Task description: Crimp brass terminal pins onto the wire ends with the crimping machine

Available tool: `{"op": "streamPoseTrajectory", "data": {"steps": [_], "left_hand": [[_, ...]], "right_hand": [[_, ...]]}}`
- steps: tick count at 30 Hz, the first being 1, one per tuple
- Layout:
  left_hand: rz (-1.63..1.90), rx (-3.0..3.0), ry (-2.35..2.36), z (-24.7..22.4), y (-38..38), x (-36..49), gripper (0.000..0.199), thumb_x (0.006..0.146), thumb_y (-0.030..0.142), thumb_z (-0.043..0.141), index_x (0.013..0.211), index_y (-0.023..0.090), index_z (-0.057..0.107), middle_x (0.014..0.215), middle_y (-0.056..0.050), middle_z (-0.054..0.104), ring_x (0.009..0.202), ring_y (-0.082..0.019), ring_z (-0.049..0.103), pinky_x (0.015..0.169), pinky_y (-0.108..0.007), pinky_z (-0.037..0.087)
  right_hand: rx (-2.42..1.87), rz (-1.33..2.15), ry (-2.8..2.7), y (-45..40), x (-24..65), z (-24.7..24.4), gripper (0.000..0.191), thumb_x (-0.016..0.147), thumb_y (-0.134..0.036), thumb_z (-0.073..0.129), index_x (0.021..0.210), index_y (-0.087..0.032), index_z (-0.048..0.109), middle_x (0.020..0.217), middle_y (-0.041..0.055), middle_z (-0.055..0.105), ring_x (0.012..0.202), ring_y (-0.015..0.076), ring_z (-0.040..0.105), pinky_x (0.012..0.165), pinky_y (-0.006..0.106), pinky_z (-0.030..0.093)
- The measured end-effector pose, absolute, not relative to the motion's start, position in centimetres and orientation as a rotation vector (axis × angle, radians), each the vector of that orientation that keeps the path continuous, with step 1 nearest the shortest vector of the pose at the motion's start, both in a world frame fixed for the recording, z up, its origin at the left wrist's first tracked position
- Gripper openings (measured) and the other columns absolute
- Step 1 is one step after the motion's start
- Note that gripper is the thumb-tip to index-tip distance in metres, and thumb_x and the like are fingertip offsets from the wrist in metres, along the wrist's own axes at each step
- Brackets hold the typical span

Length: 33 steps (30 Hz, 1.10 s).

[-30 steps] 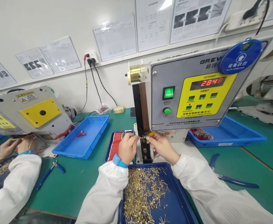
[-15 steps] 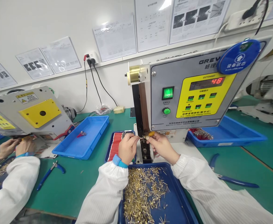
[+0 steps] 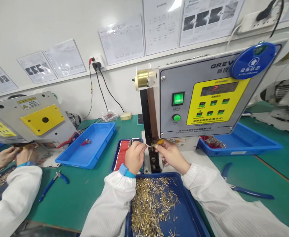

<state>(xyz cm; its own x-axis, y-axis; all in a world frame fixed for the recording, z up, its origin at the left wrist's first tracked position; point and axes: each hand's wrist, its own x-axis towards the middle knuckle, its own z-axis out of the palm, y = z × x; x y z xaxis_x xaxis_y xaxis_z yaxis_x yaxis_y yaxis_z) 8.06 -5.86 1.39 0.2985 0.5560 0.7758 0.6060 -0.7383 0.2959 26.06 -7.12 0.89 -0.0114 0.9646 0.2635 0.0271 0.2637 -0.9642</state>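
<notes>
Pinching in at the crimping machine [image 3: 203, 98], the left hand [image 3: 135, 157] grips a fine wire [image 3: 146, 144] at the press head, the right hand [image 3: 171, 155] clasps a small brass terminal [image 3: 158, 142]; plenty of loose brass pins [image 3: 150, 205] remain heaped in the navy tray [image 3: 159, 174] at the near edge of the green table [image 3: 67, 204].

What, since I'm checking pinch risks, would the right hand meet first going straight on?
Probably the crimping head of the bench machine, just ahead of the right hand and the yellow-tipped piece it pinches, though depth is hard to judge from this view.
</notes>
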Motion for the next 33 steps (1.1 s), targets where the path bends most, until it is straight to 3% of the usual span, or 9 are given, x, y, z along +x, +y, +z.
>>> {"op": "streamPoseTrajectory", "data": {"steps": [33], "left_hand": [[-1.369,-2.453,-1.154,1.21,-5.68,8.05,0.016,0.093,0.017,0.044,0.093,0.017,0.061,0.093,-0.003,0.059,0.085,-0.01,0.058,0.076,-0.02,0.047]], "right_hand": [[-1.046,0.997,-1.341,-7.22,25.9,1.14,0.03,0.078,-0.049,0.058,0.078,-0.02,0.052,0.069,0.0011,0.058,0.041,0.0104,0.041,0.035,0.023,0.038]]}}
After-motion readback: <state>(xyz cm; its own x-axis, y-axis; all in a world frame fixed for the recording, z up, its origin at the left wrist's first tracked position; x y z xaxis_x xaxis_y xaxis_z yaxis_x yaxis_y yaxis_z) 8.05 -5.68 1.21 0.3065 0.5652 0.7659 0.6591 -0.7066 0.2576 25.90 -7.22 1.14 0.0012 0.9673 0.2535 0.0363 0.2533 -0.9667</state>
